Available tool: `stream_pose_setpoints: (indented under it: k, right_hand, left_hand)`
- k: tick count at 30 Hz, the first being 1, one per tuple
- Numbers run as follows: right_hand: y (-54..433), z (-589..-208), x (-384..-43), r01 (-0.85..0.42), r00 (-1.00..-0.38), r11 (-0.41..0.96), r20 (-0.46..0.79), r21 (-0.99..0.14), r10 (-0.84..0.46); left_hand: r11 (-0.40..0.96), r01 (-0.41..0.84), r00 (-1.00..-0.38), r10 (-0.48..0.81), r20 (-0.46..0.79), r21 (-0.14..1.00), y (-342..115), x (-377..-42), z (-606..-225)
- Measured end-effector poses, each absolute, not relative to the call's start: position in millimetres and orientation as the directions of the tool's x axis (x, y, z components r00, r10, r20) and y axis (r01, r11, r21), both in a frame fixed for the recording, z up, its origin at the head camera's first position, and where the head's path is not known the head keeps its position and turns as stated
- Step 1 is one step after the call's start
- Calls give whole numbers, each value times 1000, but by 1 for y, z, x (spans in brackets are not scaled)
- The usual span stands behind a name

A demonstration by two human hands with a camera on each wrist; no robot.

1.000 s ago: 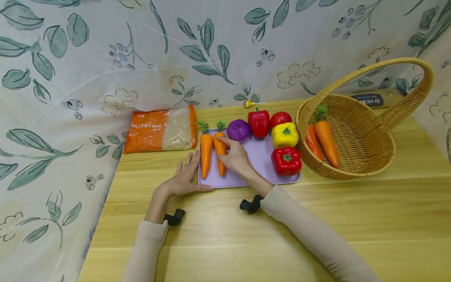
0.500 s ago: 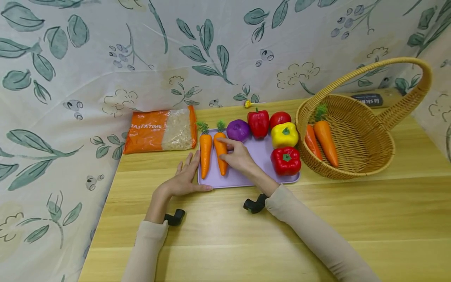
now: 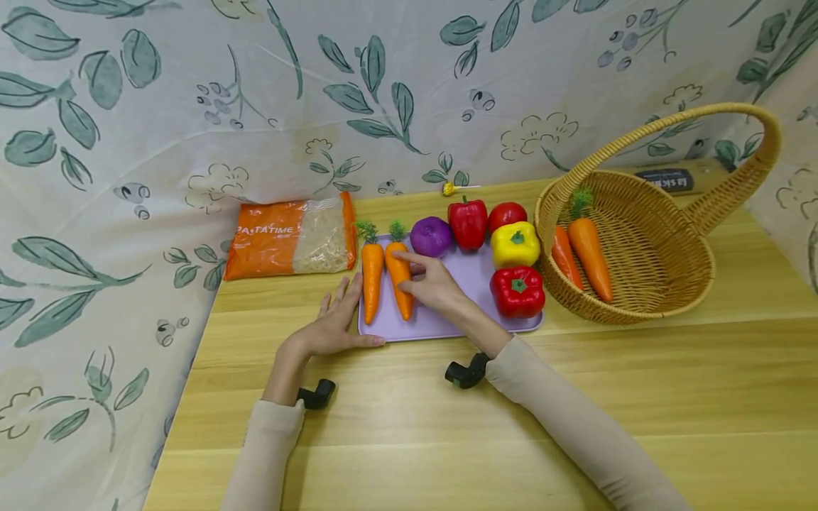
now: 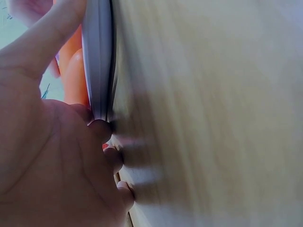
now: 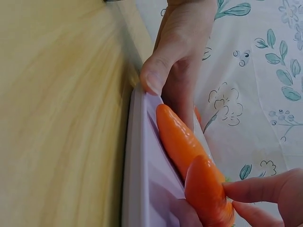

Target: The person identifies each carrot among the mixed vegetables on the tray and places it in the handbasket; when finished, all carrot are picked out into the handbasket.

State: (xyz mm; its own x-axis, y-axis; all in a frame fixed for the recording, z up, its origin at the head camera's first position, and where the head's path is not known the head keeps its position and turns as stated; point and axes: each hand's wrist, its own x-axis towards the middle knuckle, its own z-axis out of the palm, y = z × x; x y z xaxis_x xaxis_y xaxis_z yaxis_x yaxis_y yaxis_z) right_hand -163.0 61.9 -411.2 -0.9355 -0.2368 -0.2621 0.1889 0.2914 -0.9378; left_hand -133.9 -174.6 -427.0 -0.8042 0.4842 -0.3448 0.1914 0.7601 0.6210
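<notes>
The wooden desk (image 3: 383,461) carries everything, and on its right side stands the wicker basket (image 3: 645,266), with a carrot (image 3: 591,255) lying inside. Next in size is the lilac tray (image 3: 474,278), where the gripped carrot (image 3: 397,268) lies at the left part, just beside the outer carrot (image 3: 373,284), with the purple onion (image 3: 431,237) near its leafy top. In my judgement, the main danger is a slip: the surface is glossy and rounded, so a light pinch on it could let this carrot roll against its neighbour. The tray could also shift, if the left side is not steadied firmly enough. The left hand (image 3: 329,330) is spread wide, its fingers along the tray's left edge and its thumb touching the near corner. The right hand (image 3: 437,284) is narrow: its thumb and fingertips pinch the gripped carrot from the sides. Whether this carrot is slightly raised from the tray, I cannot tell.
</notes>
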Motion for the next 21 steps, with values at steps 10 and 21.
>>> stream_pose_setpoints:
  k: [10, 21]
  right_hand:
    - [66, -405, -157, 166, -931, 283, -245, -944, -271]
    - [81, -379, -140, 148, -915, 269, -235, -952, -329]
  left_hand:
    - [767, 181, -801, 478, -361, 615, -174, -133, -424]
    - [763, 184, -802, 481, -354, 620, -173, -132, -424]
